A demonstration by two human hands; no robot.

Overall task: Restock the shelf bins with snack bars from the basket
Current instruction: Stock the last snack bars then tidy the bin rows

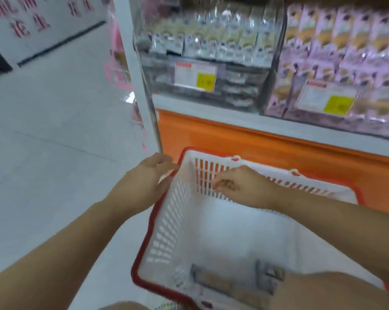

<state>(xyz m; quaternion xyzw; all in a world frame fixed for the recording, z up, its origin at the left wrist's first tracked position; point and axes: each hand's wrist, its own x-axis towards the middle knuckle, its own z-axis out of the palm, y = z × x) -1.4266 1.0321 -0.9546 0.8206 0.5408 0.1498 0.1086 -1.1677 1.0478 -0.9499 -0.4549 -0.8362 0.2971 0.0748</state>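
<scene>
A white basket with a red rim (144,233) sits low in front of the shelf. A grey and brown snack bar (231,280) lies at its near end, blurred. My left hand (144,177) rests with straight fingers against the rim at the basket's far left corner. Over the far wall hovers my right hand (240,186) with its fingers curled inward; blur hides whether it holds anything. Above, a clear shelf bin (211,45) holds several silver-wrapped packs, and the bin to its right (345,52) holds several pink-wrapped packs.
A white shelf upright (142,81) stands just beyond my left hand. An orange base panel (267,148) runs behind the basket under the shelf edge. Yellow price tags (195,74) hang on the bin fronts. Pale floor (43,130) stretches to the left.
</scene>
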